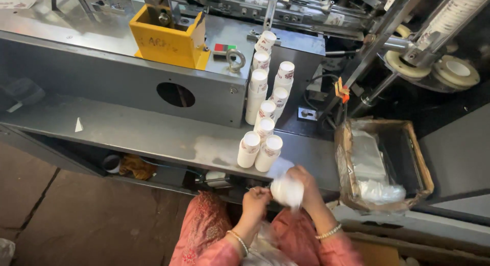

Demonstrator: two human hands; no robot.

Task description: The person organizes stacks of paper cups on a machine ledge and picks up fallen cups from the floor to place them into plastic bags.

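A: From the head view, what do my hands hold?

B: Your right hand (302, 182) wraps a blurry white cup stack (287, 191). Your left hand (256, 197) pinches its end, steadying it.

A: And nearby?

B: More cups (261, 143) stand on the tabletop (153, 136), close for grabbing.

place: factory floor | evidence: grey steel cup-forming machine (127, 77) upper half; stacked paper cups (263, 113) centre; stone floor (46, 215) lower left

Single head-worn view, steeply downward from above, close over the grey machine shelf (153, 133).
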